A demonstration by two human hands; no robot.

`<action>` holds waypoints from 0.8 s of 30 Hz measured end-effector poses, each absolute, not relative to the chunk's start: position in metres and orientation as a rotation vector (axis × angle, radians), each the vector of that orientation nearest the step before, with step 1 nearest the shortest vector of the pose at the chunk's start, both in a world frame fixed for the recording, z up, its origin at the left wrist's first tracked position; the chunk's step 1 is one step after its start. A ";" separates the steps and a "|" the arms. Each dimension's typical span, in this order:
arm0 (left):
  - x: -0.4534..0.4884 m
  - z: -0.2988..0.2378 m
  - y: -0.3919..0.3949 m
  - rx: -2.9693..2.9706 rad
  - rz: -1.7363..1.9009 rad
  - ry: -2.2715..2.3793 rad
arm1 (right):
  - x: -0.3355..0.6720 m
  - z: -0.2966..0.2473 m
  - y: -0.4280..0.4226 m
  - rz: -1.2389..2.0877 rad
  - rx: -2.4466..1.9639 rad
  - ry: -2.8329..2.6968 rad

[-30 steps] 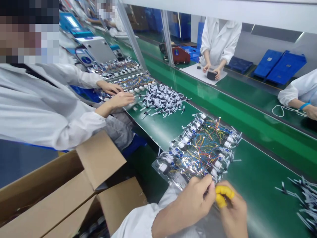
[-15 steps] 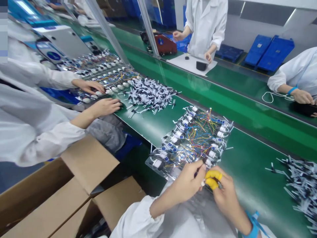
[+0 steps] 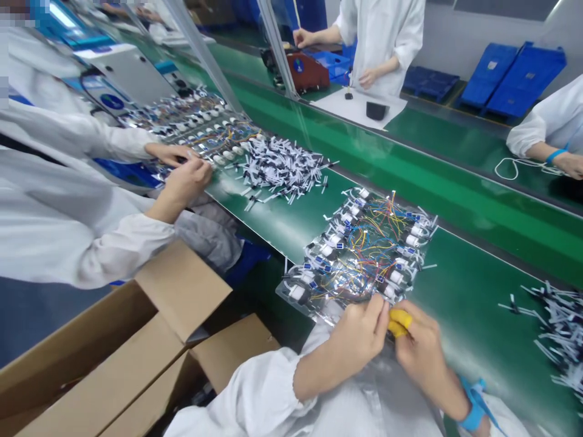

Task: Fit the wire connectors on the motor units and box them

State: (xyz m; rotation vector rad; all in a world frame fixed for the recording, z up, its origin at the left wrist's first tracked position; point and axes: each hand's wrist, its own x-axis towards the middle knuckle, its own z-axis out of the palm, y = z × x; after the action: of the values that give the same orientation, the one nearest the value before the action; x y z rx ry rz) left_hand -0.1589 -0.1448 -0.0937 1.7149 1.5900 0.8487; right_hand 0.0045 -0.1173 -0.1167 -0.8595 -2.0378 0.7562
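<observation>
My left hand point(image 3: 362, 331) and my right hand point(image 3: 419, 343) meet at the near edge of a clear plastic tray point(image 3: 291, 297) on the green belt. Yellow finger cots point(image 3: 399, 323) cover fingers of my right hand. The fingertips press close together, and anything between them is hidden. The tray carries small white wired parts with blue tags and tangled coloured wires point(image 3: 364, 243). A white sleeve covers my left forearm, and a blue band point(image 3: 473, 409) circles my right wrist.
A black-and-white pile of short cables point(image 3: 282, 167) lies beyond the tray, and another point(image 3: 562, 328) lies at the right. A co-worker's hands point(image 3: 182, 173) work at wired parts on the left. An open cardboard box point(image 3: 182, 285) stands at the lower left. Blue crates point(image 3: 519, 76) stand behind the far belt.
My hands have risen slightly toward the tray edge, and less of the yellow finger cots shows. The view has shifted, and the left co-worker's hands have moved closer together.
</observation>
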 end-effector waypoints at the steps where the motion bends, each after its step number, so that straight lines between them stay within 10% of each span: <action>1: -0.159 -0.097 -0.144 1.755 0.814 1.587 | 0.005 -0.114 -0.113 0.853 -0.886 -2.045; 7: -0.167 -0.104 -0.140 1.580 0.888 1.500 | 0.017 -0.105 -0.112 1.402 -1.026 -1.621; 24: -0.179 -0.095 -0.173 1.304 0.765 1.243 | 0.023 -0.097 -0.128 1.188 -0.998 -1.150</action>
State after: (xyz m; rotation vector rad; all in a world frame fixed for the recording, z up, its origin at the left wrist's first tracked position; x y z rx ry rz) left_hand -0.1789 -0.1728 -0.0948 1.3041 1.2430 0.7648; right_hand 0.0226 -0.1279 -0.0968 -0.9978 -1.1499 1.1882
